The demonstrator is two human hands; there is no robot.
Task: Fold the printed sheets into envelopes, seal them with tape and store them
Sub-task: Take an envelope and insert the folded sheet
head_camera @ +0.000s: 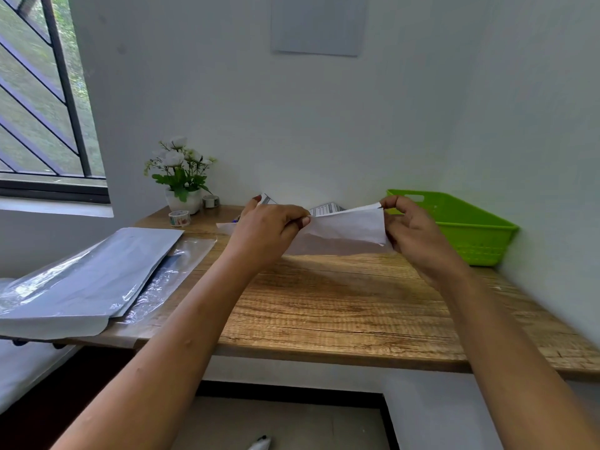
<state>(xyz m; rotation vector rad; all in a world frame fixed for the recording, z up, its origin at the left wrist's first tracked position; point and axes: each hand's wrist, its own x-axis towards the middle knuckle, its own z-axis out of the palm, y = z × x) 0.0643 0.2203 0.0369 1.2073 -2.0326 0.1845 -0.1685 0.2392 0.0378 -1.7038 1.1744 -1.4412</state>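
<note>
Above desk | left grip [271, 227] and right grip [410, 228] pinch folded sheet [349, 224] | print mostly hidden

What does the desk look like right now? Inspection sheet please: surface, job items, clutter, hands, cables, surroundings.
Surface: wooden desk, middle bare.
Job's things: white sheet held above the desk, partly folded; printed sheets behind it against the wall; two tape rolls by the pot; green basket at right, contents not visible.
Clutter: plastic sleeves overhanging the left edge; flower pot at the back left.
Hands: left hand pinches the sheet's left end, right hand its right corner.
Cables: nothing seen.
Surroundings: barred window at left, white walls, grey panel above.
</note>
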